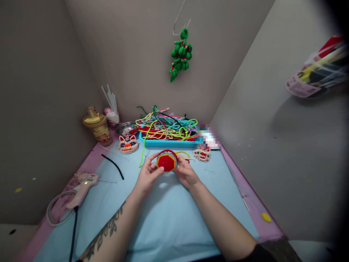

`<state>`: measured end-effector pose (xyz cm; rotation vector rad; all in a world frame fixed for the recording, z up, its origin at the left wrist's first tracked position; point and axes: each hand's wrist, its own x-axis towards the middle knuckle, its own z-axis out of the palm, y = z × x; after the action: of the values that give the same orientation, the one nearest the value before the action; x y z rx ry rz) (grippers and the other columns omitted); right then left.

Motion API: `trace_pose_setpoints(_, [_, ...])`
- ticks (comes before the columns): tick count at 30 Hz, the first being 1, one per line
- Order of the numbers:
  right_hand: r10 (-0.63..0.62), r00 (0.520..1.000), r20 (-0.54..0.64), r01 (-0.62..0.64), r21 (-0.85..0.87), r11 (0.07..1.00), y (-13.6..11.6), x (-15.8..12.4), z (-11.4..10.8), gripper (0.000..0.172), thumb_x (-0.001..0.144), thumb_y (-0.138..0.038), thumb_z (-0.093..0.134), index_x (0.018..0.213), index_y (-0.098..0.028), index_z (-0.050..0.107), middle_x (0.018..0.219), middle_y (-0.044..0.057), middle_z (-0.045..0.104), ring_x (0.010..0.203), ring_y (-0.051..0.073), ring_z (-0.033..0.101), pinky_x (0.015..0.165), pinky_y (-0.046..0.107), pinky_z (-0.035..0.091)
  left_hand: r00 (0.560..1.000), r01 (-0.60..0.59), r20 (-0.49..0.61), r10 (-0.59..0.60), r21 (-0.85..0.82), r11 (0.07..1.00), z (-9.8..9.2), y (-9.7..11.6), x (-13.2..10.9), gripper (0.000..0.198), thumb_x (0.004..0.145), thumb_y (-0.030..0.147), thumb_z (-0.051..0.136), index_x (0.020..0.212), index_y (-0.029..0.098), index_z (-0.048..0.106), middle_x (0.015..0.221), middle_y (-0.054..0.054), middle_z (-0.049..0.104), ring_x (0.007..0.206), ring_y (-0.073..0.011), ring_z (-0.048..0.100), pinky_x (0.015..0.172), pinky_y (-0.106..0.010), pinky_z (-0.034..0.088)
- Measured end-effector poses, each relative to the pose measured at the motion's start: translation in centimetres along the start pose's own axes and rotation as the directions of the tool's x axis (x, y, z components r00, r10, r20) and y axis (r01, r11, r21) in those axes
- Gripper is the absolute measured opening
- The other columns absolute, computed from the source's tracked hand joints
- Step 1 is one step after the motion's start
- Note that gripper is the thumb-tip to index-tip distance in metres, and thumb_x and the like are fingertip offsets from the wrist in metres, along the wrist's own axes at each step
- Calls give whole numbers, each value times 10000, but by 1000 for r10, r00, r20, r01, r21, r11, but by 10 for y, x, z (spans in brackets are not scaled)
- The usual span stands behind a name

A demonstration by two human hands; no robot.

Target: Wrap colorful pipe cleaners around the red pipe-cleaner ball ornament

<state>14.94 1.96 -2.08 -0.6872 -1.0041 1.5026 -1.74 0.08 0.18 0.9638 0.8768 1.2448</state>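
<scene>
Both hands hold a small round piece (167, 161) made of coiled pipe cleaners, red in the middle with coloured rings at its rim, just above the light blue mat (163, 218). My left hand (147, 174) grips its left side with thumb and fingers. My right hand (185, 171) pinches its right side. A yellow pipe cleaner (183, 153) trails from behind the piece toward the right.
A blue tray (169, 142) heaped with coloured pipe cleaners stands behind the hands. Two small woven lion faces (128, 143) (202, 154) lie beside it. A glue gun (81, 186) with its cable lies at the left. A black pipe cleaner (113, 165), a yellow cup (97, 127) and a hanging green figure (180, 54) are also here.
</scene>
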Motion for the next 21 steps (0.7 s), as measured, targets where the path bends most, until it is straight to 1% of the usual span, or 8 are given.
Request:
trace_pose_setpoints(1, [-90,992,-89,84,-69,994,-1,-1,-1,468,658,-438,749,1065,-241,630,1125,78,636,1078,258,566,950,417,427,1000,-22,-8,22,19,1000,0,0,0,695,658,332,769,1264,179,464,804,-29,678,714,-150,632,707,-273,479])
trace_pose_setpoints(3, [-311,924,-221,235,-313,920,-4,-4,-2,310,715,-382,713,994,-263,646,1189,68,573,1134,245,515,959,402,417,997,-78,-19,80,105,991,0,-1,0,648,679,323,752,1245,181,469,799,-27,678,744,-163,638,741,-288,479])
trace_pose_setpoints(4, [-409,884,-227,276,-451,849,-5,-7,-2,226,734,-351,699,940,-263,661,1203,67,545,1148,245,496,961,398,414,994,-107,-19,111,167,980,0,-2,0,624,694,319,739,1241,182,471,794,-26,676,750,-167,638,745,-292,477])
trace_pose_setpoints(6, [-513,846,-146,310,-649,695,-9,-12,-1,104,764,-299,673,859,-258,688,1188,71,518,1137,245,487,962,400,411,985,-162,-14,174,300,940,1,-5,-1,580,727,309,706,1244,183,476,782,-23,668,744,-171,631,731,-289,472])
trace_pose_setpoints(9, [-565,824,-35,346,-759,552,-12,-17,1,90,779,-258,660,860,-265,701,1146,72,514,1114,243,496,1001,423,380,969,-225,8,248,442,868,4,-9,-4,543,759,286,666,1261,188,483,802,-24,663,749,-168,622,728,-287,467])
trace_pose_setpoints(17, [-570,821,29,321,-850,418,-8,-13,9,121,857,-281,529,834,-215,627,1125,85,518,1122,241,493,994,454,375,948,-311,132,289,567,763,4,-13,-9,526,797,257,605,1299,210,454,905,-33,679,820,-161,629,787,-291,459])
trace_pose_setpoints(19, [-551,834,28,308,-852,424,-9,-11,8,142,881,-293,480,841,-205,584,1147,93,514,1134,235,486,997,448,364,951,-301,116,285,550,779,4,-13,-8,524,788,262,617,1286,205,467,882,-30,673,806,-161,621,780,-288,455])
trace_pose_setpoints(21, [-549,834,-53,275,-823,497,-12,-8,1,160,896,-316,447,837,-203,544,1163,95,518,1125,222,494,990,428,367,963,-259,60,264,483,836,4,-13,-6,530,766,275,647,1263,192,483,831,-23,656,774,-160,610,764,-286,452])
